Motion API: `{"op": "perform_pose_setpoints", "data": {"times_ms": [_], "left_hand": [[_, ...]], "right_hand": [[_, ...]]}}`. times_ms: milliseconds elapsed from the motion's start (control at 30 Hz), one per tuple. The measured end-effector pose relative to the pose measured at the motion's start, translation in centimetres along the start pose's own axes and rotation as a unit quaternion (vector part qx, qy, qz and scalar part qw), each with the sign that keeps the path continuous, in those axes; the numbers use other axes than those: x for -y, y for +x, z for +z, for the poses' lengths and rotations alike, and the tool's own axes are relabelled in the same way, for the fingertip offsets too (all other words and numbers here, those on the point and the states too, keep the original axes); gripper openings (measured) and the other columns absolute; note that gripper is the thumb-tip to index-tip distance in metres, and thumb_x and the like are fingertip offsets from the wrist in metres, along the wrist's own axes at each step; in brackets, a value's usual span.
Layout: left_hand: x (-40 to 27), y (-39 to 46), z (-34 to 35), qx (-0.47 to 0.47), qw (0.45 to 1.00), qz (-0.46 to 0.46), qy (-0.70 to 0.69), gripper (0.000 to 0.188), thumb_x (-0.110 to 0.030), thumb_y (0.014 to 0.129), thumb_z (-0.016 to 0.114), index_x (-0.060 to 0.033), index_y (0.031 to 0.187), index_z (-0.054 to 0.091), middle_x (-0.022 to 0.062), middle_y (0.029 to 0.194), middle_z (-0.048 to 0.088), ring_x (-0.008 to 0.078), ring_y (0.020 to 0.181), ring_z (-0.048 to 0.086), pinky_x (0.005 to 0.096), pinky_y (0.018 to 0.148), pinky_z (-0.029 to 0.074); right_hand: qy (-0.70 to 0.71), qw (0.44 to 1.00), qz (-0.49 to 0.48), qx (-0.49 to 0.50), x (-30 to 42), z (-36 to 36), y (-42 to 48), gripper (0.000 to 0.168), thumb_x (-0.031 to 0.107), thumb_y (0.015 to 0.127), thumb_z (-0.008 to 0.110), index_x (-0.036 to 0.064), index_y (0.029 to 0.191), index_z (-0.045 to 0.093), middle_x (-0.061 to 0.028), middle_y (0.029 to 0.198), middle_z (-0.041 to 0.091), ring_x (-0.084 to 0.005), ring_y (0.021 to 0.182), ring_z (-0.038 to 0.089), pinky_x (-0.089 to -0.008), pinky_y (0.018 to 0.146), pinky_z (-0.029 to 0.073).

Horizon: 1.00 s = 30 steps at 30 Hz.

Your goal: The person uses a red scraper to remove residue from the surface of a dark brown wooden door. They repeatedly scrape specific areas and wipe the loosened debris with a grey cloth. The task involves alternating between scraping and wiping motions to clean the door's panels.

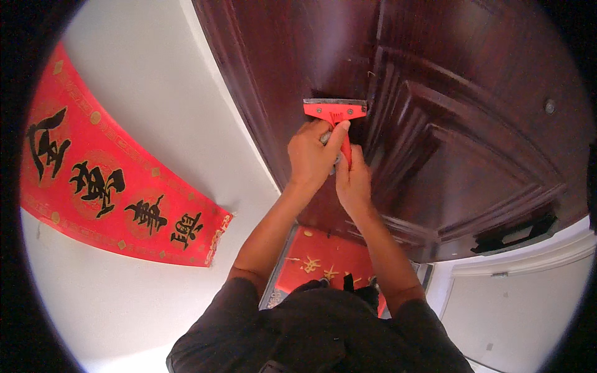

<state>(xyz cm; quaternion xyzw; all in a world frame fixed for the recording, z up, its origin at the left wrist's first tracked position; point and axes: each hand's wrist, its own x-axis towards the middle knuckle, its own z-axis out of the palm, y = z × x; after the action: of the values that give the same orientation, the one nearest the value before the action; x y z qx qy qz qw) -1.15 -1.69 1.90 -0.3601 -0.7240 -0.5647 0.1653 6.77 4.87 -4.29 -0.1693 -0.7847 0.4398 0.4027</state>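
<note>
Both my hands are on a red hand scraper with a wide metal blade (335, 110), held up against a dark reddish-brown panelled door (298, 70). The blade edge points up the door, and two screws show on the scraper's head. My left hand (308, 154) grips the neck just below the head, its thumb along the handle. Lower down, my right hand (355, 179) closes around the handle's end. A small greyish thing (326, 137) shows by my left fingers; what it is cannot be made out. Whether the blade touches the door is unclear.
A red paper banner (154, 175) with black brush characters hangs on the white wall (154, 93) at left. The door carries a peephole (550, 107) and a black fitting (515, 234). A red doormat (336, 252) with gold characters lies below. A pale door (508, 307) stands at right.
</note>
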Motion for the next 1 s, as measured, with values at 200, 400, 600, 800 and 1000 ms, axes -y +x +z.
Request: {"op": "perform_pose_setpoints", "data": {"times_ms": [200, 400, 600, 800, 1000], "left_hand": [[-0.7, 0.3, -0.2, -0.014, 1.0, -0.008, 0.007, 0.038, -0.035, 0.088, 0.067, -0.001, 0.071, 0.063, 0.0153, 0.069, 0.059, 0.0323, 0.068, 0.058, 0.0413, 0.062, 0.044], [-1.2, 1.0, -0.3, -0.006, 1.0, -0.018, -0.014, 0.039, -0.035, 0.089, 0.066, -0.0007, 0.07, 0.062, 0.0161, 0.067, 0.057, 0.0328, 0.065, 0.056, 0.0423, 0.06, 0.042], [0.4, -0.3, -0.1, 0.011, 0.999, -0.043, 0.01, 0.04, -0.035, 0.089, 0.065, -0.0006, 0.07, 0.063, 0.016, 0.07, 0.06, 0.0337, 0.067, 0.059, 0.0427, 0.062, 0.044], [-0.7, 0.4, -0.5, 0.013, 0.999, -0.032, 0.037, 0.038, -0.036, 0.089, 0.064, -0.0008, 0.074, 0.066, 0.0164, 0.072, 0.062, 0.0343, 0.07, 0.06, 0.0419, 0.063, 0.045], [-1.1, 1.1, -0.7, 0.003, 1.0, -0.022, 0.015, 0.041, -0.037, 0.09, 0.063, -0.0004, 0.072, 0.064, 0.0169, 0.068, 0.059, 0.0337, 0.065, 0.058, 0.0418, 0.06, 0.044]], "right_hand": [[0.018, 1.0, -0.015, 0.021, 0.9, -1.1, 1.3, 0.018, 0.019, 0.096, 0.054, 0.005, 0.106, 0.053, -0.0252, 0.086, 0.064, -0.0457, 0.082, 0.063, -0.0507, 0.066, 0.048], [-0.026, 0.999, -0.024, 0.012, 1.3, -1.0, 1.1, 0.016, 0.017, 0.098, 0.051, 0.004, 0.108, 0.053, -0.0224, 0.085, 0.062, -0.0424, 0.079, 0.063, -0.0455, 0.067, 0.048], [-0.078, 0.997, 0.015, 0.018, 1.3, -0.7, 0.0, 0.015, 0.016, 0.098, 0.052, 0.004, 0.106, 0.052, -0.0245, 0.086, 0.063, -0.0442, 0.082, 0.062, -0.0475, 0.065, 0.047], [-0.075, 0.997, -0.016, 0.002, 1.2, -0.7, 0.8, 0.014, 0.016, 0.097, 0.052, 0.003, 0.104, 0.052, -0.0252, 0.083, 0.062, -0.0455, 0.079, 0.062, -0.0464, 0.063, 0.048], [-0.059, 0.998, -0.009, 0.009, 2.3, -1.0, 1.3, 0.015, 0.017, 0.097, 0.053, 0.004, 0.104, 0.051, -0.0257, 0.084, 0.062, -0.0458, 0.08, 0.062, -0.0475, 0.063, 0.047]]}}
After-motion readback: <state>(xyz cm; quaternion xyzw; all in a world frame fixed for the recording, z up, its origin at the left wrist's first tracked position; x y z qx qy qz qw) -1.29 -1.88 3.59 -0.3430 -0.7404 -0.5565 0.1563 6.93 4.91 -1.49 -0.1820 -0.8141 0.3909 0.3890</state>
